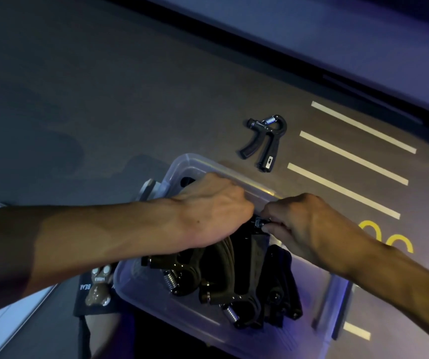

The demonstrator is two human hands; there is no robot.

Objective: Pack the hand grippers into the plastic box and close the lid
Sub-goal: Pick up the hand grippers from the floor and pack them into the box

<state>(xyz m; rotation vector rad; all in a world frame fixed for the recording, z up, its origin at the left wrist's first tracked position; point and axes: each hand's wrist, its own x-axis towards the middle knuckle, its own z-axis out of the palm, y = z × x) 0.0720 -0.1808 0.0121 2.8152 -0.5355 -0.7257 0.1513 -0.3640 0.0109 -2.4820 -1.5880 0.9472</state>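
Nearest the camera, a clear plastic box [140, 283] sits with its lid off, and several black hand grippers [223, 275] lie stacked inside it, their coil springs and pivot ends pointing toward the near rim. Both forearms reach in over the box from the lower corners of the view. The left hand [208, 211] rests palm-down on the pile of hand grippers, fingers curled among them; whether it actually clamps one cannot be told. The right hand [304, 226] meets it over the far half of the box, its fingertips pinched on the small black end of a gripper [258, 224] in the pile. The two hands nearly touch. A grey part [147, 190] stands just beyond the far left corner of the box; its identity cannot be told. Farther out, one more hand gripper [264, 141] lies alone on the dark table [104, 99], apart from the box, beside pale painted stripes [348, 167].
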